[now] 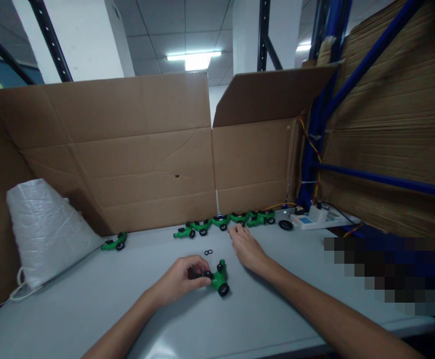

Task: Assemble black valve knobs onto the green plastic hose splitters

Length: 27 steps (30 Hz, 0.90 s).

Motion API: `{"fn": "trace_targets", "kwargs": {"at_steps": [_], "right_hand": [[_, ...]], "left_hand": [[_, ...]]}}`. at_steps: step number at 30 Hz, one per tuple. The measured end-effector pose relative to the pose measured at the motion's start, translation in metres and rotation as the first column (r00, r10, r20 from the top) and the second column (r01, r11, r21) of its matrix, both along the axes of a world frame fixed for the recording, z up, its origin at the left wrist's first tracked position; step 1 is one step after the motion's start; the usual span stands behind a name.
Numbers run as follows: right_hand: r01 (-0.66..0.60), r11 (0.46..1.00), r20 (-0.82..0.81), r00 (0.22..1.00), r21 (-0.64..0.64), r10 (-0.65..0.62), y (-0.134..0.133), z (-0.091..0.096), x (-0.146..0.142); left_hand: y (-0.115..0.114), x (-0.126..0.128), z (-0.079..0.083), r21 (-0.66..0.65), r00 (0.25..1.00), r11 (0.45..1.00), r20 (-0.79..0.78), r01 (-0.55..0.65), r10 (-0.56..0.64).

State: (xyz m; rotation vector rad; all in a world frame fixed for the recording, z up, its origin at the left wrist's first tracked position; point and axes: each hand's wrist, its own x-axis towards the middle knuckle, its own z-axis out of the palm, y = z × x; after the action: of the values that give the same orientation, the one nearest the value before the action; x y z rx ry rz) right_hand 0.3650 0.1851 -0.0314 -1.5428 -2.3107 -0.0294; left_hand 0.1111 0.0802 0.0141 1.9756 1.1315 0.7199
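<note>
My left hand (pixel 182 280) is closed on a green Y-shaped hose splitter (pixel 218 278) with black fittings and a black ring at its lower end. The splitter is at the middle of the grey table, its left branch between my thumb and fingers. Farther back, my right hand (pixel 247 248) has its fingers bent together at the front of a row of similar green splitters (pixel 220 223). Whatever its fingertips hold is hidden. Two small black rings (pixel 209 252) lie on the table between my hands.
Another green splitter (pixel 115 242) lies at the left, beside a white plastic-wrapped bundle (pixel 49 234). A larger black ring (pixel 286 225) sits near a white power strip (pixel 322 218). Cardboard (pixel 146 159) walls the back; a blue rack post (pixel 309 149) rises at the right.
</note>
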Motion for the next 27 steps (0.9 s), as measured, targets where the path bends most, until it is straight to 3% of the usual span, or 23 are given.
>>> {"fn": "trace_targets", "kwargs": {"at_steps": [7, 23, 27], "right_hand": [[-0.099, 0.992, -0.082, 0.992, -0.074, 0.093, -0.004, 0.002, -0.005], [-0.103, 0.993, -0.023, 0.995, -0.056, 0.102, -0.009, 0.002, -0.008], [-0.181, 0.983, -0.041, 0.983, 0.002, 0.181, -0.016, 0.004, -0.011]], "left_hand": [[0.001, -0.001, 0.001, 0.042, 0.999, 0.999, -0.046, 0.013, -0.011], [-0.003, -0.006, 0.003, 0.251, 0.96, 0.967, -0.261, -0.038, 0.105], [-0.004, -0.002, 0.004, 0.299, 0.947, 0.954, -0.308, 0.007, 0.089]]}}
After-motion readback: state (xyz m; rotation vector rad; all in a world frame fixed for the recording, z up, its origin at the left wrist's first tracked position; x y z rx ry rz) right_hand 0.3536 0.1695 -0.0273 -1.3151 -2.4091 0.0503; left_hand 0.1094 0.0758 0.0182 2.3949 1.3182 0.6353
